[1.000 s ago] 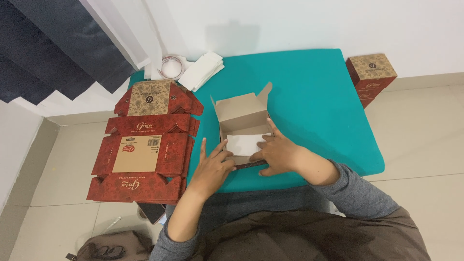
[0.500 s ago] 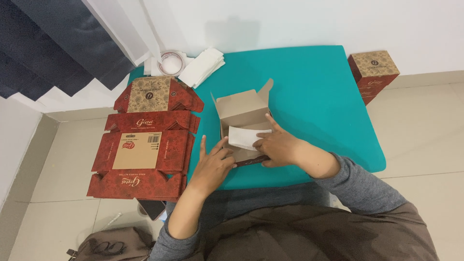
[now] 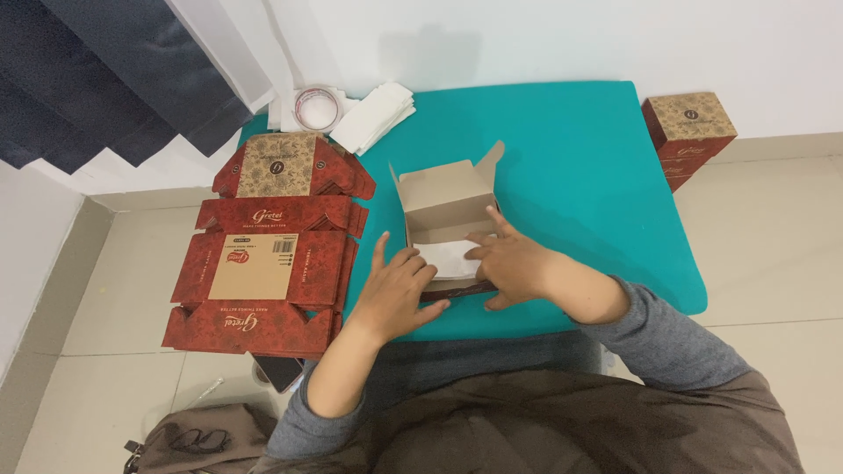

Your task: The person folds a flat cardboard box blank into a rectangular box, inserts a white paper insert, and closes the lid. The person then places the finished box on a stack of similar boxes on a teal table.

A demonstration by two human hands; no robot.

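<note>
at the far left a stack of flat red box blanks (image 3: 263, 272) lies spread off the edge of the teal table (image 3: 571, 149), unfolded and within easy reach of the left side; below it a brown bag (image 3: 189, 434) sits on the floor. at the table's back edge a roll of tape (image 3: 317, 105) and a pile of white paper sheets (image 3: 376, 116) rest together near the wall, out of the working area. the left hand (image 3: 395, 294) lies flat with fingers spread against the near left side of the open cardboard box (image 3: 448, 211), gripping nothing, seemingly steadying that wall. the box stands at the middle of the table's near edge, its plain brown inside showing and its back flaps upright. a white paper sheet (image 3: 446, 256) lies in its bottom, and the right hand (image 3: 518, 263) presses on it with fingers extended, not clenched, likely to bed it flat as a liner. at the far right a finished red box (image 3: 689, 132) stands closed on the floor just beside the table, set apart from the blanks.
</note>
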